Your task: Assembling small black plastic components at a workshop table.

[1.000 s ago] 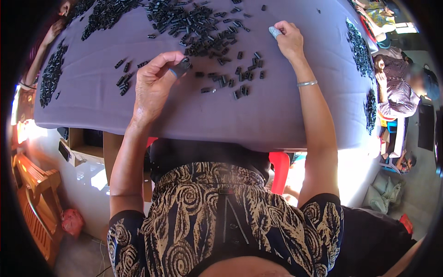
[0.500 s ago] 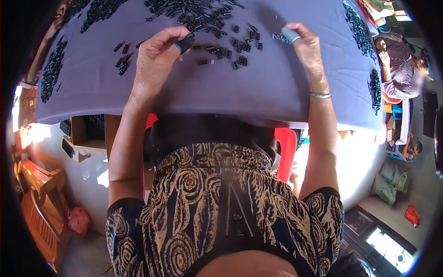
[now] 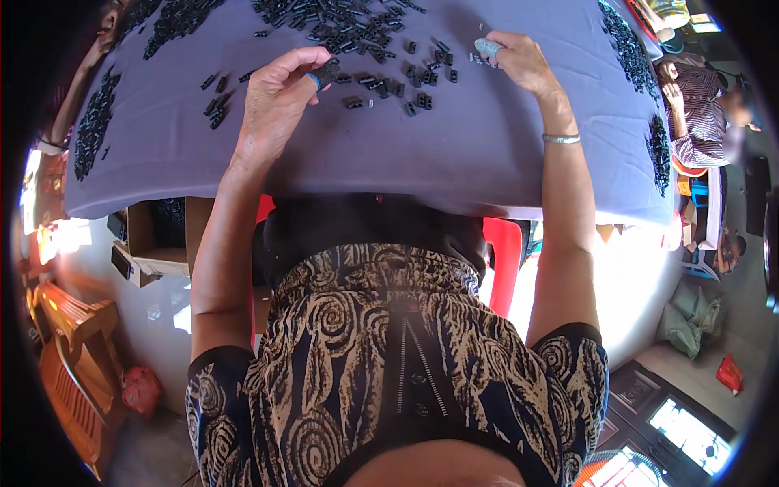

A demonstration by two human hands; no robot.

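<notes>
My left hand (image 3: 280, 93) is raised over the table, thumb and index finger pinched on a small black plastic part (image 3: 333, 62); a dark cover with a blue edge wraps the thumb. Farther right, my right hand (image 3: 523, 63) has its fingers drawn together, with a grey wrap on one digit. What lies in its fingertips, if anything, is hidden. Small shiny pieces (image 3: 477, 58) lie beside that wrapped digit. Between the hands, loose black parts (image 3: 422, 77) are scattered on the grey-purple cloth (image 3: 406, 154).
A large heap of black parts (image 3: 333, 24) lies at the far middle. More heaps line the left edge (image 3: 93, 126) and right edge (image 3: 629, 53). Another person (image 3: 698, 105) sits at the right; a person's arm (image 3: 77, 89) shows at far left. A cardboard box (image 3: 195, 231) stands below the table's edge.
My right hand has moved slightly left and away from me, turning toward the small shiny pieces. My left hand stays nearly in place, still pinching.
</notes>
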